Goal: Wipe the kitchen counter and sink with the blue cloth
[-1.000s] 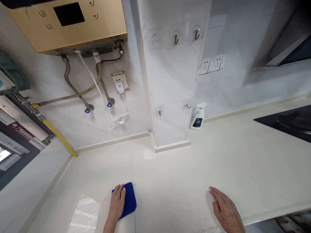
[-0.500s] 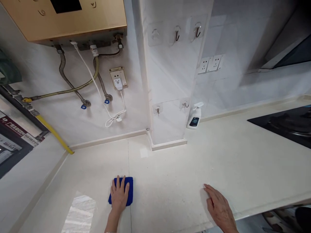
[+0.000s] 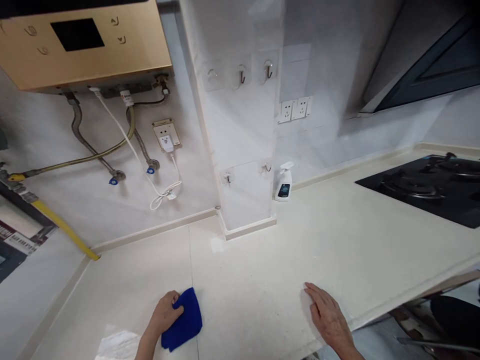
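Observation:
My left hand (image 3: 164, 315) rests on a folded blue cloth (image 3: 184, 322) that lies on the cream countertop (image 3: 270, 280), near the front edge. Its fingers curl over the cloth's left side, gripping it. My right hand (image 3: 326, 315) lies flat on the countertop further right, fingers stretched out and together, holding nothing.
A white spray bottle (image 3: 283, 183) stands by the tiled pillar at the back. A black gas hob (image 3: 423, 187) is set into the counter at the right. On the wall hang a gold water heater (image 3: 86, 45), hoses, a yellow pipe (image 3: 63, 227), sockets and hooks.
The left hand with the cloth has slid back and left, with its fingers curling onto the cloth. The right hand stays flat. The view has swung right, showing more of the hob.

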{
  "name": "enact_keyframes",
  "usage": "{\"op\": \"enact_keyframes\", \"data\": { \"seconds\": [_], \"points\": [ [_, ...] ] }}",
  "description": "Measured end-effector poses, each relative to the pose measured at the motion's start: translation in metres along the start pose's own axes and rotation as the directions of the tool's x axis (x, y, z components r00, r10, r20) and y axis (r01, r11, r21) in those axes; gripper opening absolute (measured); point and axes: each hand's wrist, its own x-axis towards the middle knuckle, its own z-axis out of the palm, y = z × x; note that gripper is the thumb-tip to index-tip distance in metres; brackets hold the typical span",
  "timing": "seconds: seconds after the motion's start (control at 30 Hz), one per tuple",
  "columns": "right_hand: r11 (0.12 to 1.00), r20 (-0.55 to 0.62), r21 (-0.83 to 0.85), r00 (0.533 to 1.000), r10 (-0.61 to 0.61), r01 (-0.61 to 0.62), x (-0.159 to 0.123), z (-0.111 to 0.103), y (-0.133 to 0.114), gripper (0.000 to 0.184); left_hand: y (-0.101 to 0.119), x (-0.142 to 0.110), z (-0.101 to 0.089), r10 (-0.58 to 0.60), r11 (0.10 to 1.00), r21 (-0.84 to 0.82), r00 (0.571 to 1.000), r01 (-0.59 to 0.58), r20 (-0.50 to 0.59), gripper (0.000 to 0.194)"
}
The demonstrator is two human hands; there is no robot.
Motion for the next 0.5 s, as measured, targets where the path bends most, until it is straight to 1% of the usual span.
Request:
{"op": "enact_keyframes", "data": {
  "seconds": [0.1,0.13,0.2,0.23,0.3,0.33,0.37,0.4,0.43,0.47,0.5],
  "points": [
    [1.0,-0.012,0.001,1.0,0.011,-0.011,0.002,-0.001,-0.001,0.04,0.012,0.0,-0.015,0.011,0.999,-0.032,0.999,-0.012,-0.031,0.011],
    [1.0,-0.016,0.001,1.0,0.012,-0.012,0.003,-0.001,-0.001,0.04,0.017,0.001,-0.022,0.014,0.999,-0.049,0.998,-0.017,-0.061,0.013],
    [1.0,-0.018,-0.002,1.0,0.009,-0.009,0.003,-0.002,0.0,0.039,0.026,0.005,-0.038,0.02,0.995,-0.097,0.986,-0.036,-0.165,0.012],
    [1.0,-0.014,-0.002,1.0,0.007,-0.007,0.003,-0.003,0.001,0.039,0.031,0.006,-0.045,0.021,0.992,-0.117,0.972,-0.05,-0.236,0.012],
    [1.0,0.002,0.002,1.0,0.003,-0.003,0.001,-0.003,0.002,0.039,0.041,0.007,-0.054,0.048,0.99,-0.107,0.923,-0.096,-0.382,0.009],
    [1.0,0.008,0.006,1.0,0.001,-0.001,0.0,-0.003,0.003,0.039,0.044,0.006,-0.055,0.09,0.989,-0.073,0.906,-0.131,-0.414,0.008],
    [1.0,0.014,0.009,1.0,-0.001,0.0,-0.001,-0.002,0.003,0.038,0.047,0.004,-0.054,0.149,0.985,-0.026,0.913,-0.171,-0.381,0.01],
    [1.0,0.018,0.01,1.0,-0.001,0.001,-0.001,-0.002,0.003,0.038,0.048,0.002,-0.052,0.205,0.977,0.014,0.935,-0.211,-0.29,0.013],
    [1.0,0.021,0.011,1.0,-0.001,0.001,-0.002,-0.002,0.004,0.038,0.048,-0.001,-0.048,0.244,0.97,0.038,0.956,-0.241,-0.161,0.015],
    [1.0,0.023,0.011,1.0,0.0,-0.001,-0.002,-0.002,0.003,0.038,0.045,-0.005,-0.043,0.255,0.966,0.048,0.967,-0.254,-0.026,0.015],
    [1.0,0.024,0.01,1.0,0.003,-0.003,-0.002,-0.002,0.003,0.038,0.041,-0.007,-0.039,0.238,0.969,0.052,0.968,-0.242,0.075,0.014]
  ]
}}
